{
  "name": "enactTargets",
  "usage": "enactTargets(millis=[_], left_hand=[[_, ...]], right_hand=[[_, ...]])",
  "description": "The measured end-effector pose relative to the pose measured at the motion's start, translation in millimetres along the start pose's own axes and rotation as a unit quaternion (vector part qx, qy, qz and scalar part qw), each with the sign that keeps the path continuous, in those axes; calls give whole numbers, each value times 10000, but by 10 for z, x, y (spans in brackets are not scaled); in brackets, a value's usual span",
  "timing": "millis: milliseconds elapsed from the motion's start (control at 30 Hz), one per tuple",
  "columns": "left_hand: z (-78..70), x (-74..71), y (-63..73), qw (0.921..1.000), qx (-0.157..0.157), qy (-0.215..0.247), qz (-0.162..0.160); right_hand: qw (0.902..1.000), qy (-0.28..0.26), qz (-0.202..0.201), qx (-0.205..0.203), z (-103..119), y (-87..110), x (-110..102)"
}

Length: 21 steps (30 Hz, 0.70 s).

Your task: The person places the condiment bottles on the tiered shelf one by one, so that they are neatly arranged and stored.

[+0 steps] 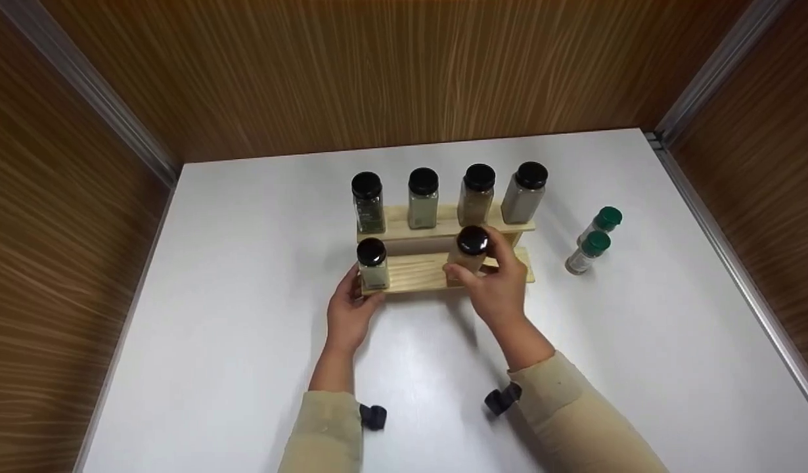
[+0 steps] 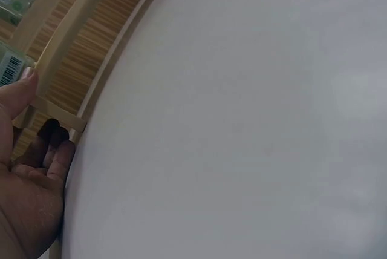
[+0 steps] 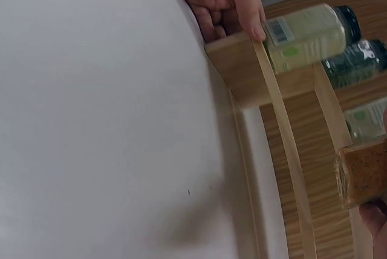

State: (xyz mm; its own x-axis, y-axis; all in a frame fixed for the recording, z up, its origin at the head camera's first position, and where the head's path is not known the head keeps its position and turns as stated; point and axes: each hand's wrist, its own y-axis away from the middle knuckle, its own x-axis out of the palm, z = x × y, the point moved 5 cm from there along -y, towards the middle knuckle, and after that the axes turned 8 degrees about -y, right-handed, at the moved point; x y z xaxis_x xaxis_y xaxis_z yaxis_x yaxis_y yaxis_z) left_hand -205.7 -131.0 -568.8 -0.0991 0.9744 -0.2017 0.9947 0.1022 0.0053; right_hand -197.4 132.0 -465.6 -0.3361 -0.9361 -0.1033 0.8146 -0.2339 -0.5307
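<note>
My left hand point(image 1: 347, 322) grips the left end of a two-tier wooden spice rack point(image 1: 414, 272), its thumb on the front strip of the lower shelf, as the left wrist view also shows. Just above that thumb stands a black-lidded jar point(image 1: 376, 272) of pale seasoning. My right hand point(image 1: 499, 292) holds a second black-lidded spice jar point(image 1: 468, 257) between thumb and fingers, over the right part of the lower shelf. Seen from the right wrist, its contents are orange-brown with dark specks, and the glass base point(image 3: 341, 177) is turned toward the camera.
Several black-lidded jars line the upper shelf, from a dark green one point(image 1: 370, 213) at left to a grey one point(image 1: 523, 200) leaning at right. Two green-capped bottles point(image 1: 583, 259) stand right of the rack on the white table point(image 1: 233, 295). Wood-patterned panels point(image 1: 404, 72) enclose the table.
</note>
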Motion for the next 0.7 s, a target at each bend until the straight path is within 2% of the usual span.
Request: enactTargets(millis=[367, 700], left_hand=[[3, -5, 6, 9999, -98, 74, -53], [-17, 1, 1, 9998, 46, 191, -10]], right_hand=[[9994, -8, 339, 118, -6, 64, 379], [9970, -70, 756, 149, -39, 74, 572]])
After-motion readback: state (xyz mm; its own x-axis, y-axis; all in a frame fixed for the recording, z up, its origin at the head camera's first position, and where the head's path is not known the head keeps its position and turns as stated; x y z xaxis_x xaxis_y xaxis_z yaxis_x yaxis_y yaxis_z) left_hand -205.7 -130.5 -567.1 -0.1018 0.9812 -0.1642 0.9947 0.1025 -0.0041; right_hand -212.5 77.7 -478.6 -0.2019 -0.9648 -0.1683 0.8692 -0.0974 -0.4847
